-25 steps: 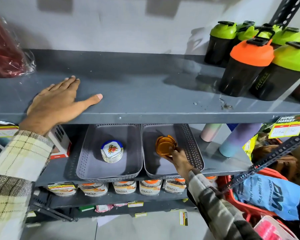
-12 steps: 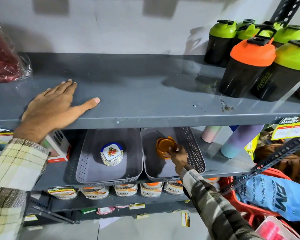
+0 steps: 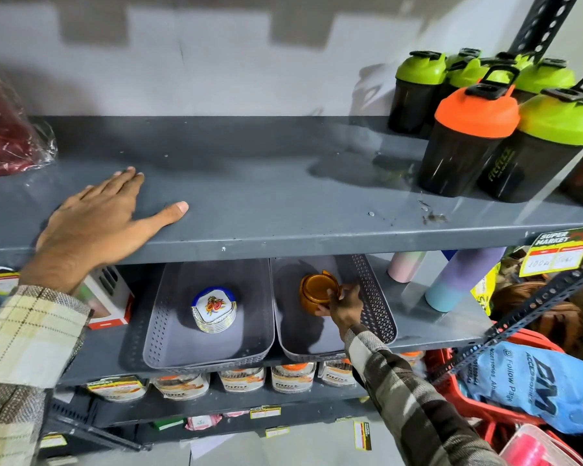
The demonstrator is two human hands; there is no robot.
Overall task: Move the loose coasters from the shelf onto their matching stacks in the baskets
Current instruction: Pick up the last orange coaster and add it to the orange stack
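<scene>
The left hand (image 3: pixel 95 223) lies flat and spread on the upper shelf (image 3: pixel 283 196), holding nothing; no loose coasters show there, so the sorting looks nearly finished. Below, white floral coasters (image 3: pixel 213 308) sit stacked in the left basket (image 3: pixel 155 331). In the right basket (image 3: pixel 374 297), the right hand (image 3: pixel 345 306) has its fingers closed against the amber coaster stack (image 3: pixel 317 292).

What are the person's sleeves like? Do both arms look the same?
Both hands are bare, with no gloves, rings or watch showing. The left hand comes out of a cream sleeve checked with thin brown and yellow lines. The right hand comes out of a darker sleeve with blotchy brown, olive and cream stripes. So no, the sleeves look different.
</scene>
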